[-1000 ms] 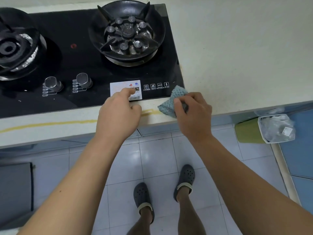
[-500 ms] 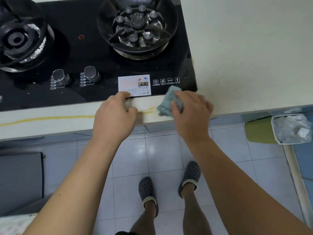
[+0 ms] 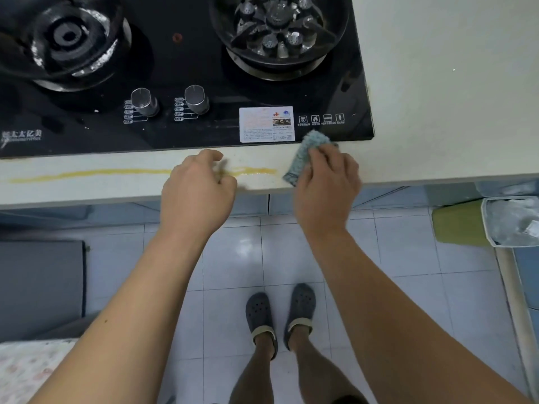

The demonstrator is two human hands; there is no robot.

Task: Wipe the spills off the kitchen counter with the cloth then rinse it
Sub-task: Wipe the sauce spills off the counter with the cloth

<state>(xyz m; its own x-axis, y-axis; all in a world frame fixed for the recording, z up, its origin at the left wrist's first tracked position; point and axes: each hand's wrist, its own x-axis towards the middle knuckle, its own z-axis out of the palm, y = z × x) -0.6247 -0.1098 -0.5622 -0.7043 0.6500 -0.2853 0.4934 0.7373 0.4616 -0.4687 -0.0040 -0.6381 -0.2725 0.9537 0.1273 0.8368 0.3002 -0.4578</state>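
Right hand (image 3: 326, 185) is gripping the blue-grey cloth (image 3: 306, 153), fingers curled over it, pressing it onto the counter (image 3: 437, 112) at the hob's (image 3: 189, 68) front edge, just right of the yellow spill streak (image 3: 116, 173). Left hand (image 3: 198, 191) is hovering over that streak, fingers loosely curled, holding nothing.
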